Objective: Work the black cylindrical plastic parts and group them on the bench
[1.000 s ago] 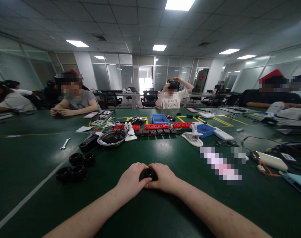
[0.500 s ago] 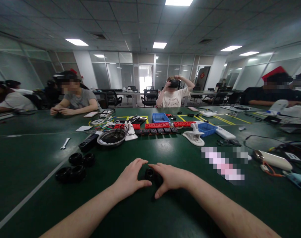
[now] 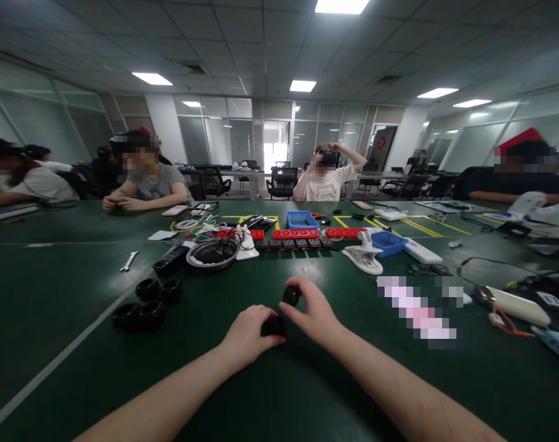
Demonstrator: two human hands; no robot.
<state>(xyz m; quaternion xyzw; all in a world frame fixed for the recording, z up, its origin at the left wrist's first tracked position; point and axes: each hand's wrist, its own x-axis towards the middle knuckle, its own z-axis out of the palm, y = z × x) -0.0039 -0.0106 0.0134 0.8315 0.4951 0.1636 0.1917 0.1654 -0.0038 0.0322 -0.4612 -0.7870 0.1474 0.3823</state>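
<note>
My right hand [image 3: 316, 314] is raised a little and pinches a small, dark, rounded black piece [image 3: 291, 296] between thumb and fingers. Just left of it and lower, my left hand [image 3: 246, 331] curls its fingers and thumb round another black part [image 3: 273, 326], which stays by the green tabletop [image 3: 270, 393]. The left fingers cover much of that part, so its exact shape is hard to tell. A small gap separates the two black pieces. Further left, several black ring-shaped parts [image 3: 151, 314] sit in a cluster on the table.
Beyond my hands stand a round metal dish [image 3: 212, 265], a white clamp stand [image 3: 364, 258], red socket strips [image 3: 296, 234] and blue trays [image 3: 389, 244]. A wrench [image 3: 129, 261] lies at the left. A white device [image 3: 513, 304] and cables lie right. People sit around the table.
My right hand has lifted and moved away from the left, with a black piece now in its grip. My left hand has closed round the other black part. The view has shifted slightly.
</note>
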